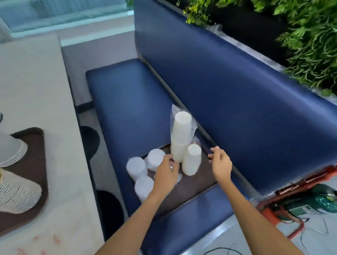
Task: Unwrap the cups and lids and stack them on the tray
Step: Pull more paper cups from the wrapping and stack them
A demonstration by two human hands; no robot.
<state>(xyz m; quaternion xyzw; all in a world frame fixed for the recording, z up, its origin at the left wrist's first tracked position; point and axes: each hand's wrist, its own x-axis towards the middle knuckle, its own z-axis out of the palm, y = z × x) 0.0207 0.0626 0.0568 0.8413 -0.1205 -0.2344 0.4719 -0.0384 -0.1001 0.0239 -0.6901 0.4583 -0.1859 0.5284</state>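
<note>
Both hands reach over a brown tray (196,185) lying on a blue bench seat (130,98); the left hand (166,171) curls thumb and fingers at the foot of a tall cup stack (181,135) partly sheathed in clear wrap (174,110); blur hides whether it grips. The right hand (220,165), well apart from the left, bends its fingers at the tray's far rim; a hold there cannot be told. Between the hands stands a shorter cup stack (192,159); just left of the left hand sit three low white stacks (136,167). Far left of both hands, a table (29,81) carries a second tray (33,159) with leaning paper cups (13,195).
</note>
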